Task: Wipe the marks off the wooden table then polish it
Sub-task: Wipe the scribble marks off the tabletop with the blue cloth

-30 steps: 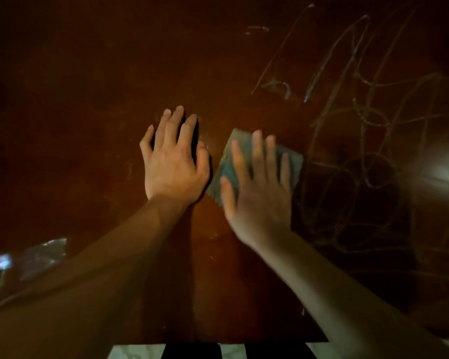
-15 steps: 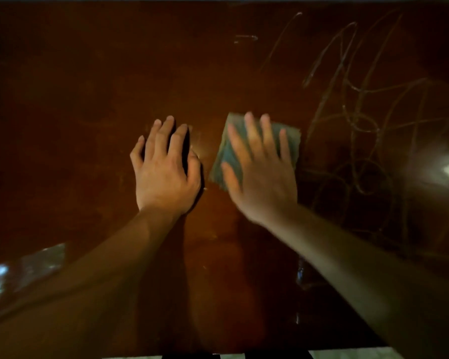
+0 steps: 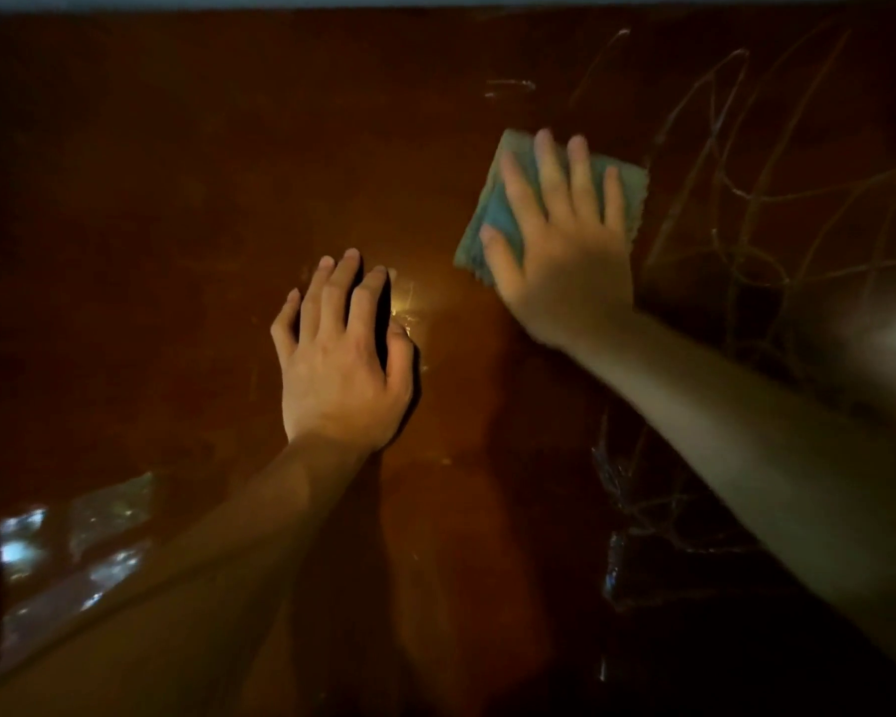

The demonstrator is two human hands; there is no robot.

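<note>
On glossy wooden table (image 3: 177, 225), right hand (image 3: 565, 261) flattening square cloth (image 3: 492, 209)

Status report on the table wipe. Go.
Right hand flat on blue cloth, pressing it to wooden table. Left hand flat, bracing on table. Scribbled marks uncleaned at right. Nothing in the way.

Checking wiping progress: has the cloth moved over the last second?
Yes. The cloth under the right hand has slid away from the resting left hand, toward the table's far edge and the scribbled marks.
</note>
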